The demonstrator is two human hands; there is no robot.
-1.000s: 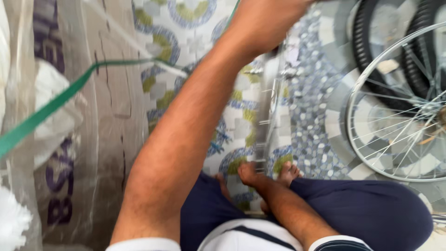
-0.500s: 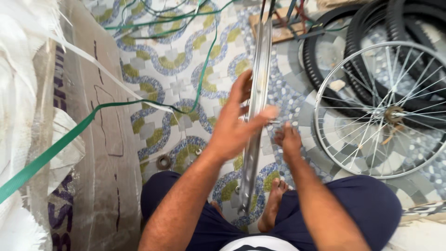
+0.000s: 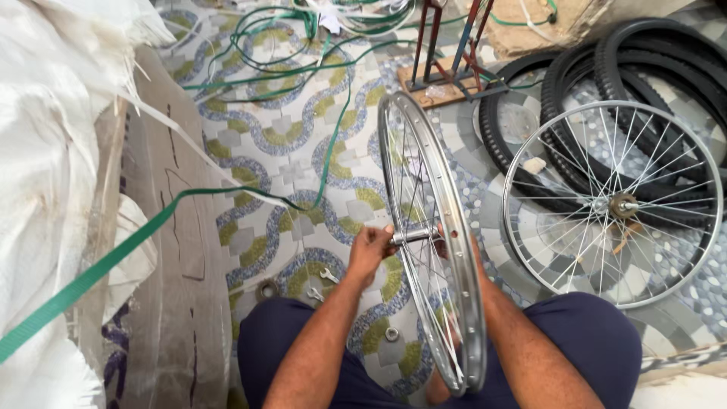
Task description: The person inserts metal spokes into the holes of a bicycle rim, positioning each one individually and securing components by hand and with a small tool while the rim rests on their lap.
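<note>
Left hand [image 3: 371, 248] fingers clamped on axle [image 3: 413, 235] of upright silver spoked bicycle wheel [image 3: 432, 242]; right hand [image 3: 443, 246] behind its spokes, finger state unclear.

I sit on a patterned tile floor [image 3: 288, 144] of blue, green and grey. On it lie a spoked wheel [image 3: 613, 204] flat over black tyres [image 3: 644, 68], a small spanner [image 3: 328, 275], a nut [image 3: 391, 333], tangled green strapping [image 3: 288, 45], a wooden-based metal stand [image 3: 447, 76] and white sacks [image 3: 53, 151].
</note>
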